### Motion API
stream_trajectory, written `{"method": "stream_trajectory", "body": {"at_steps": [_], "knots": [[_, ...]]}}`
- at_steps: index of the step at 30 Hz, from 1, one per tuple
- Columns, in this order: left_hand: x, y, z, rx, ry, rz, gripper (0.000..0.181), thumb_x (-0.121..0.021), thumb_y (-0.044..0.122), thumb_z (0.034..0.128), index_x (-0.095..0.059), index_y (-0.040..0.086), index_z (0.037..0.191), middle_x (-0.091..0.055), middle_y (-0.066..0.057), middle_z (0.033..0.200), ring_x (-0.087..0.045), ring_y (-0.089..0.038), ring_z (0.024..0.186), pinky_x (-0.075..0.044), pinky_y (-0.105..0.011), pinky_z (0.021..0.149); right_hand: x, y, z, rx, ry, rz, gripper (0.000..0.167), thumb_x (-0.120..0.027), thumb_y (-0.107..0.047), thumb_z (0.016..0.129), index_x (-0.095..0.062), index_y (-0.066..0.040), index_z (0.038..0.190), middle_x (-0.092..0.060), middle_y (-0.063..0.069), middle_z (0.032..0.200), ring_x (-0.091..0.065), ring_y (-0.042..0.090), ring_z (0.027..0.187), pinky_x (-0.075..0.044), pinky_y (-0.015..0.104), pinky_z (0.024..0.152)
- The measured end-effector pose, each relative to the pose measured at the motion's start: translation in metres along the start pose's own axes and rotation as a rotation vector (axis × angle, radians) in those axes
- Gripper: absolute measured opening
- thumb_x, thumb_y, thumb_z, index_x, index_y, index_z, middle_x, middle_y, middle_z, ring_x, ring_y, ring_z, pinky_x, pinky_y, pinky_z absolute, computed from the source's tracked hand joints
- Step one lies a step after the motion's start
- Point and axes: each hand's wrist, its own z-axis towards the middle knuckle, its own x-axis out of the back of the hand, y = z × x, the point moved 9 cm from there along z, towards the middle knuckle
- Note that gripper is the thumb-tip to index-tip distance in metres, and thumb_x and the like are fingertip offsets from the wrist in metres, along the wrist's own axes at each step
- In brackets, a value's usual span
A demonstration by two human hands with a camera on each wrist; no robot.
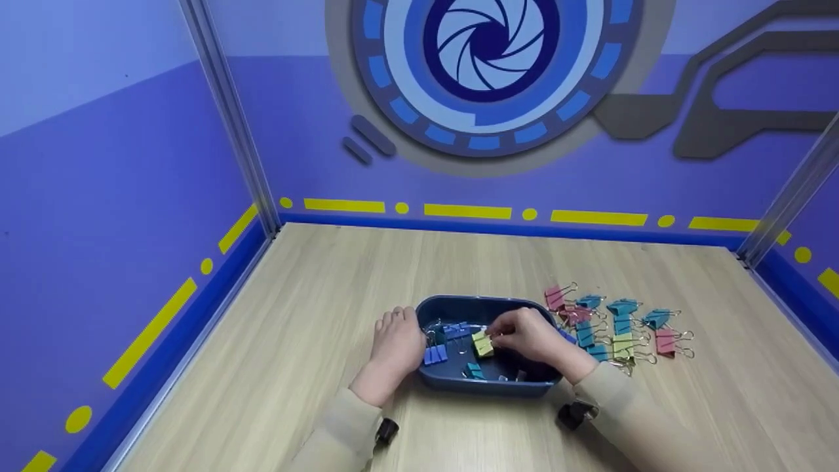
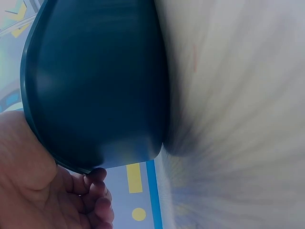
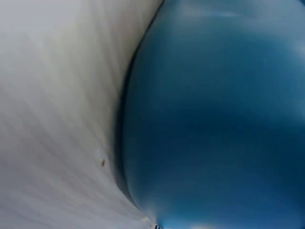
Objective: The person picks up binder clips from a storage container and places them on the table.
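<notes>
Right hand [image 1: 529, 335] pinching yellow binder clip [image 1: 483, 344] inside dark-blue tray [image 1: 485, 388] | left hand [image 1: 398, 337] holding its left rim, fingers curled | seemingly partway — blue clips [image 1: 457, 330] and teal clip [image 1: 474, 372] inside; pink, teal and yellow clips [image 1: 666, 342] outside, right, on worktop [image 1: 341, 275]

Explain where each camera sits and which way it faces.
Head: on the head, facing forward and down at the blue tray, binder clips and table; left hand, right hand and sleeves show.
Left wrist: on that wrist, facing the tray's outer wall; left hand shows lower left.
Right wrist: on that wrist, facing the tray's outside closely; no hand shows.
Shared: head and left wrist both show tray and left hand.
</notes>
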Motion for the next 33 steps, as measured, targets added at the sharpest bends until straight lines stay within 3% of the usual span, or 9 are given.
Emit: {"method": "stream_trajectory", "body": {"at_steps": [11, 18, 33], "knots": [[0.000, 0.000, 0.000, -0.007, 0.010, 0.015, 0.029, -0.061, 0.015, 0.0927, -0.059, -0.004, 0.114, -0.062, -0.019, 0.108, -0.056, -0.037, 0.105, -0.043, -0.048, 0.091, 0.013, 0.002, -0.005, -0.051, 0.046, 0.159, 0.011, -0.076, -0.007, 0.088, -0.079, -0.008, 0.098, -0.077, 0.006, 0.093, -0.063, 0.006, 0.079, -0.053, 0.021, 0.071], [-0.001, 0.000, 0.000, -0.003, -0.003, 0.018, 0.028, -0.060, 0.016, 0.0936, -0.059, -0.004, 0.114, -0.062, -0.019, 0.109, -0.056, -0.037, 0.106, -0.043, -0.047, 0.091, 0.032, -0.001, -0.018, -0.063, 0.108, 0.154, 0.012, -0.077, -0.009, 0.088, -0.079, -0.007, 0.100, -0.078, 0.008, 0.095, -0.064, 0.006, 0.079, -0.053, 0.020, 0.070], [0.001, 0.001, -0.001, -0.025, 0.028, 0.041, 0.024, -0.061, 0.015, 0.0920, -0.059, -0.003, 0.107, -0.061, -0.017, 0.100, -0.056, -0.035, 0.098, -0.043, -0.046, 0.086, 0.089, 0.023, -0.083, -0.232, 0.230, 0.132, 0.014, -0.074, -0.008, 0.091, -0.079, -0.008, 0.105, -0.077, 0.011, 0.102, -0.065, 0.007, 0.075, -0.054, 0.022, 0.064]]}}
